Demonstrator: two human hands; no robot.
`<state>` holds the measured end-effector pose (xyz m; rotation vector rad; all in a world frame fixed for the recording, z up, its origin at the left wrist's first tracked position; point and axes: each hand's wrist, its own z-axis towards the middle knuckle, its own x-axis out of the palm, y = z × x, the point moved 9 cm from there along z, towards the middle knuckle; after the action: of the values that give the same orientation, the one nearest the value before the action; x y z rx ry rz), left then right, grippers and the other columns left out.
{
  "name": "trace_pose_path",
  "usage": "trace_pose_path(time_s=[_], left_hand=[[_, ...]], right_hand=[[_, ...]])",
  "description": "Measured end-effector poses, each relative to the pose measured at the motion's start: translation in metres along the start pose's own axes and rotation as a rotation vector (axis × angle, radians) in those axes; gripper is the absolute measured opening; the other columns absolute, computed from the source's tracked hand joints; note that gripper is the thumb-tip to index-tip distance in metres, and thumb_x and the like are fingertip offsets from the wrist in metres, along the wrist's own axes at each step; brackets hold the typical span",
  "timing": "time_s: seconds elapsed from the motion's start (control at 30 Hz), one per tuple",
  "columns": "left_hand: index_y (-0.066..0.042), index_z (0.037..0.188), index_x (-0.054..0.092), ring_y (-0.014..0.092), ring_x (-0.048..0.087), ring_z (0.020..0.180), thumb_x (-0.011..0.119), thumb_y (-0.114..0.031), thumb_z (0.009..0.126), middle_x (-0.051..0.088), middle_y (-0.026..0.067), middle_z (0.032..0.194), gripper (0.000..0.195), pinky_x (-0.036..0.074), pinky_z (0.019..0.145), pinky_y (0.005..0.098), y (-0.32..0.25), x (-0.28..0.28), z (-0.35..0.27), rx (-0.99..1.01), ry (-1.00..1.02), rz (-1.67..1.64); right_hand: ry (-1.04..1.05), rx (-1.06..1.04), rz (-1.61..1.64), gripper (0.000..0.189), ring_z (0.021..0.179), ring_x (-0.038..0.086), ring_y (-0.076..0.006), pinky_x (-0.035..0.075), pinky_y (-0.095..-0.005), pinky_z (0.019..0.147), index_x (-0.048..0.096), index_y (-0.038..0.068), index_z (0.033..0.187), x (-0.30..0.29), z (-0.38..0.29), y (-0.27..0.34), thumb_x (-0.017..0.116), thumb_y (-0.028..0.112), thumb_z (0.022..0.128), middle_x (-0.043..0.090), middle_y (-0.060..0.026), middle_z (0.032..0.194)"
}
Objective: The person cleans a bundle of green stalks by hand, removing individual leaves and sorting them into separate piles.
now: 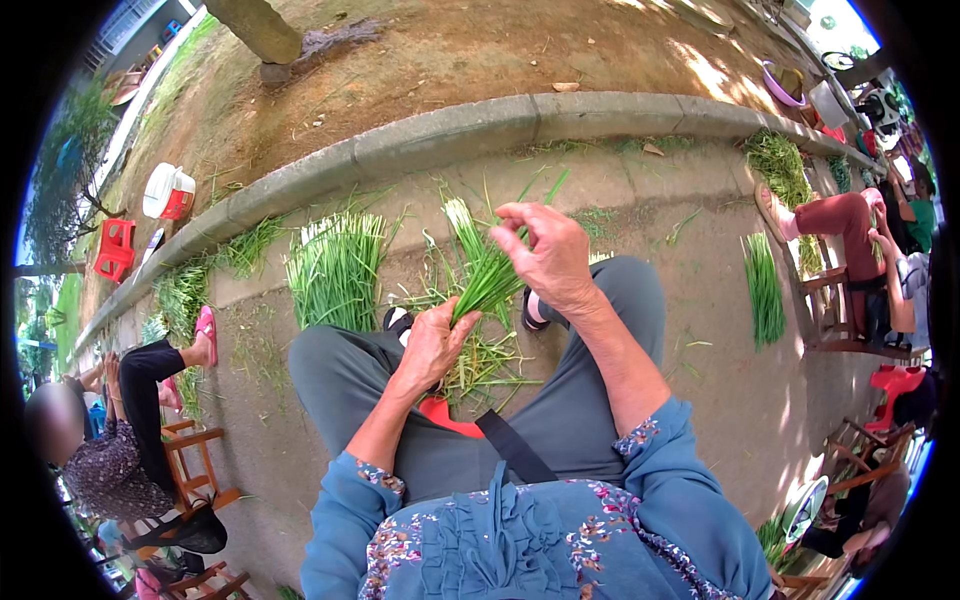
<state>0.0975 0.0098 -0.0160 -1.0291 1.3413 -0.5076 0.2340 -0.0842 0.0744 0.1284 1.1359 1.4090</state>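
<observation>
My left hand (436,343) is closed around a bunch of long, thin green stalks (491,283), likely chives, held between my knees. Raised over the bunch's right side is my right hand (551,255), its thumb and forefinger curved close together. Whether a thin stalk is pinched there is too fine to make out. More stalks with pale ends (461,217) show just beyond the bunch; I cannot tell whether they belong to it. A thick pile of chives (336,271), pale ends away from me, lies past my left knee. Loose trimmings (484,367) litter the ground between my feet.
A concrete curb (450,139) runs across ahead, with bare soil beyond. Another chive bundle (763,292) lies right, near a seated person (840,217). A second person (120,457) sits left. A white bucket (169,191) and red stool (115,250) stand past the curb.
</observation>
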Motion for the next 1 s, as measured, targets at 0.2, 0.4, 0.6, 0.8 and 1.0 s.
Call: trace_pose_path(time_s=[0.2,0.4,0.6,0.8,1.0], left_hand=[[-0.001,0.097,0.058,0.024,0.048,0.054,0.055,-0.019,0.088,0.051,0.0133,0.061,0.02,0.041,0.055,0.0364,0.005,0.0,0.0,-0.099,0.032,0.002],[-0.001,0.099,0.058,0.016,0.043,0.052,0.054,-0.019,0.089,0.046,0.0071,0.058,0.021,0.037,0.051,0.0326,0.002,-0.006,0.0,-0.115,0.003,-0.045],[-0.001,0.1,0.058,0.017,0.045,0.052,0.054,-0.019,0.089,0.048,0.0083,0.058,0.022,0.039,0.052,0.0334,0.007,-0.011,0.0,-0.139,-0.009,-0.079],[0.0,0.1,0.058,0.015,0.042,0.052,0.054,-0.019,0.089,0.047,0.0074,0.058,0.023,0.038,0.052,0.0324,0.008,-0.015,0.001,-0.116,-0.029,-0.096],[0.0,0.1,0.058,0.015,0.041,0.053,0.054,-0.019,0.089,0.045,0.009,0.057,0.023,0.038,0.052,0.0325,0.004,-0.021,0.002,-0.086,-0.039,-0.049]], right_hand=[[0.251,0.247,0.07,0.028,0.054,0.052,-0.0084,0.043,-0.0229,0.052,0.063,0.007,0.101,0.024,-0.011,-0.023,0.066,0.01,0.074,0.064,0.0006,0.075],[0.267,0.35,0.339,0.022,0.057,0.048,-0.004,0.042,-0.0208,0.054,0.062,0.002,0.1,0.029,-0.011,-0.033,0.061,0.005,0.078,0.061,0.0017,0.073],[0.233,0.406,0.468,0.013,0.06,0.052,-0.005,0.044,-0.0217,0.056,0.063,0.001,0.092,0.028,-0.011,-0.037,0.06,0.005,0.08,0.062,-0.0006,0.072],[0.156,0.363,0.392,0.009,0.061,0.06,-0.0094,0.049,-0.0244,0.059,0.064,0.001,0.086,0.008,-0.003,-0.035,0.061,0.007,0.08,0.066,-0.0057,0.073],[0.116,0.206,0.199,0.007,0.063,0.061,-0.0167,0.05,-0.0282,0.059,0.062,0.003,0.084,-0.001,0.0,-0.031,0.061,0.007,0.078,0.063,-0.0066,0.074]])
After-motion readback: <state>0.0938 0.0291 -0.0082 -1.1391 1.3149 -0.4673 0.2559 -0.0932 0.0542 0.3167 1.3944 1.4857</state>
